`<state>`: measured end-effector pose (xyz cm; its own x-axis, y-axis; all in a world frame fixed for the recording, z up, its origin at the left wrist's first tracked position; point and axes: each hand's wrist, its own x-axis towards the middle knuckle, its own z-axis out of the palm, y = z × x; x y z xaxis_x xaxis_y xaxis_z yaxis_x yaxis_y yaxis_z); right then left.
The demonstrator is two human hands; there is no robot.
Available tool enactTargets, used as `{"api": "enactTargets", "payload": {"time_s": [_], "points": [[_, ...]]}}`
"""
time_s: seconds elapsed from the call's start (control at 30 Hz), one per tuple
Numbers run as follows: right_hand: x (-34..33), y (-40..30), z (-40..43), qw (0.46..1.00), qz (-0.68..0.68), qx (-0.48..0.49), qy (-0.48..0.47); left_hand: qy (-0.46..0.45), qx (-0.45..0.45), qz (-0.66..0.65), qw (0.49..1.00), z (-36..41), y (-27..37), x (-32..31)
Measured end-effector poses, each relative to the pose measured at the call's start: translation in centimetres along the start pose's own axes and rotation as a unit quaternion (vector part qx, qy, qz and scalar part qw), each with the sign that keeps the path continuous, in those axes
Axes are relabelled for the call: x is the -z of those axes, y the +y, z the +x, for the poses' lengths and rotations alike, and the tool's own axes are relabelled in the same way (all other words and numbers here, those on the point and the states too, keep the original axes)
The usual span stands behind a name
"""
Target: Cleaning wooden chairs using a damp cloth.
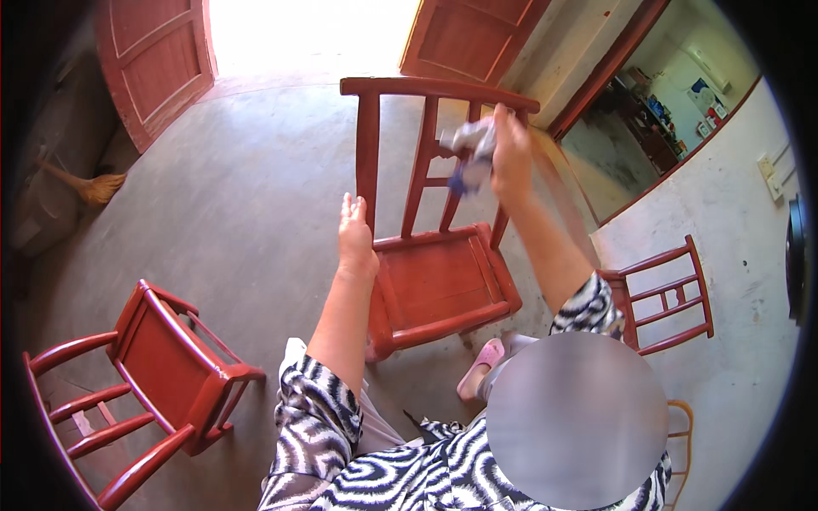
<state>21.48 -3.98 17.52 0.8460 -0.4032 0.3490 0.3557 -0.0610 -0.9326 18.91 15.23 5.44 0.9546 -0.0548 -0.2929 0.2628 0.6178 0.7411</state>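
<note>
Directly in front of me stands a red wooden chair (pixel 441 274), its slatted backrest on the far side. My right hand (pixel 511 153) grips a crumpled white-and-blue cloth (pixel 471 144), blurred by motion, at the right part of the backrest. Whether the cloth touches the slats is hard to tell. My left hand (pixel 356 239) is at the lower end of the left back post (pixel 367 153), fingers straight and pointing up. Its thumb and palm are hidden, so a grip on the post cannot be made out.
A second red wooden chair (pixel 169 358) stands at the lower left, another (pixel 668 300) by the right wall. Double red doors (pixel 156 64) open onto bright light ahead. A straw broom (pixel 96 185) lies at the left. On the right, a doorway shows a cluttered cabinet (pixel 648 121).
</note>
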Motion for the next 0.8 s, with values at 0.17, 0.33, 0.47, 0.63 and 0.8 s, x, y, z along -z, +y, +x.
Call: {"api": "enactTargets", "payload": {"time_s": [0.17,0.33,0.47,0.63,0.8], "points": [[-4.2,-0.9,6.5,0.923,-0.252,0.285,-0.057,-0.008,-0.009,0.058,0.998,0.6,-1.0,-1.1],[-4.6,7.6,2.4,0.79,-0.431,0.436,-0.007,-0.01,-0.045,0.081,0.996,2.0,-2.9,-0.5],[-3.0,12.2,-2.7,0.703,-0.553,0.429,-0.127,0.024,-0.044,0.107,0.993,1.5,-2.7,-1.0],[-0.8,16.8,-9.0,0.684,-0.594,0.368,-0.21,0.032,-0.055,0.123,0.99,1.4,-2.8,-0.9],[2.4,19.9,-13.1,0.763,-0.526,0.251,-0.28,0.006,-0.028,0.05,0.998,1.0,-2.6,-1.4]]}}
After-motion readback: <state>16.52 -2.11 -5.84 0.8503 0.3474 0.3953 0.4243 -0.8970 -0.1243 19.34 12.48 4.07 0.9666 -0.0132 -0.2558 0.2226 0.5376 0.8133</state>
